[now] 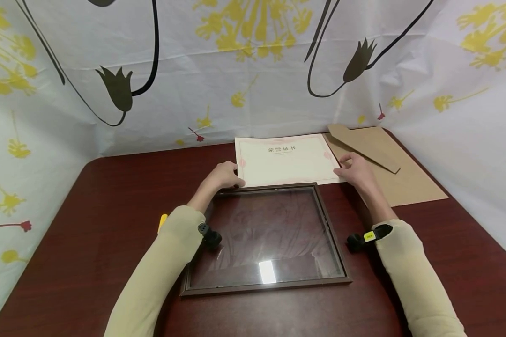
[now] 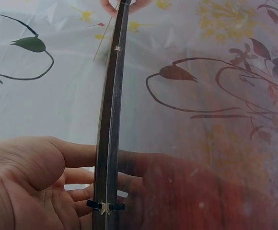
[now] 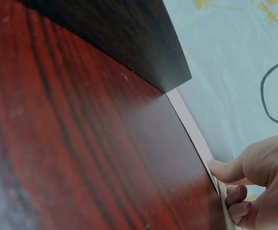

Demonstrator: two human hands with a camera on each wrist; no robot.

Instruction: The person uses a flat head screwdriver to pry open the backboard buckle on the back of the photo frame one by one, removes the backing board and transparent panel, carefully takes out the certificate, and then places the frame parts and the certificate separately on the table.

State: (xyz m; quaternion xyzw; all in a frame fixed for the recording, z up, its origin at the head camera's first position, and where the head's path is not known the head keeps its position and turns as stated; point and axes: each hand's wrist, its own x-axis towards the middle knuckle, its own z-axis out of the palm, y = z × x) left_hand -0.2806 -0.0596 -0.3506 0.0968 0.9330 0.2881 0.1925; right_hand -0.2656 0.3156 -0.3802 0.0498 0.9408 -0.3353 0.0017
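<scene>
A cream certificate [image 1: 286,164] with a pale pink border and printed characters lies at the back of the table, just beyond a dark brown picture frame [image 1: 266,285] with a clear pane. My left hand [image 1: 224,176] holds the certificate by its near left corner, close to the frame's far left corner. In the left wrist view the frame's edge [image 2: 109,120] crosses in front of that hand and hides its fingertips. My right hand [image 1: 357,169] pinches the certificate's right edge near its front corner. The right wrist view shows the thumb and curled fingers [image 3: 237,196] on the paper's edge.
A brown kraft envelope or board [image 1: 409,173] lies at the back right, with a narrower folded brown piece [image 1: 362,147] on it. Something yellow [image 1: 162,221] shows beside my left sleeve. White patterned cloth [image 1: 253,103] hangs behind the dark red table [image 1: 122,201].
</scene>
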